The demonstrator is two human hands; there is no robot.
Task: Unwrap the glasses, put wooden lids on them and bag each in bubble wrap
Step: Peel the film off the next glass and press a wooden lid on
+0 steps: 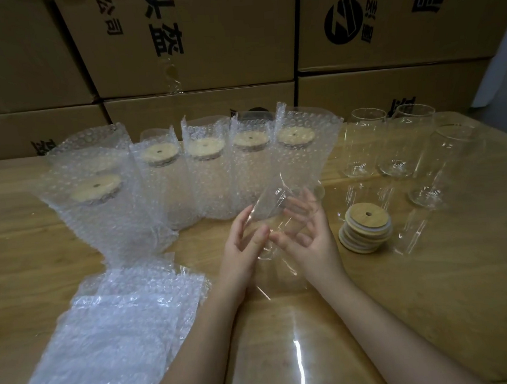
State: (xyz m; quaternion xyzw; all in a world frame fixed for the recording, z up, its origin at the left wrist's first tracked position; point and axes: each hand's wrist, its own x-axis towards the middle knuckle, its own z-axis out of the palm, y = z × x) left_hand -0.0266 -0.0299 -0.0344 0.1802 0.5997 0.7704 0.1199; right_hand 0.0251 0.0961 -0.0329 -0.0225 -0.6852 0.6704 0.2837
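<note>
Bubble-wrap bags (pixel 120 321) lie flat lower left on tabletop (pixel 24 237), with a row of lidded bagged glasses (pixel 208 171) behind. Centre: left hand (pixel 244 243) and right hand (pixel 312 235) both curl around tilted film-wrapped glass (pixel 269 205), held off tabletop. Wooden lids (pixel 366 232) are stacked just right, with more glasses (pixel 393 152) beyond.

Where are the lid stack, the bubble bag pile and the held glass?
lid stack (pixel 365 224), head view, top lid.
bubble bag pile (pixel 120 327), head view, pile's middle.
held glass (pixel 273 211), head view, its wall.
</note>
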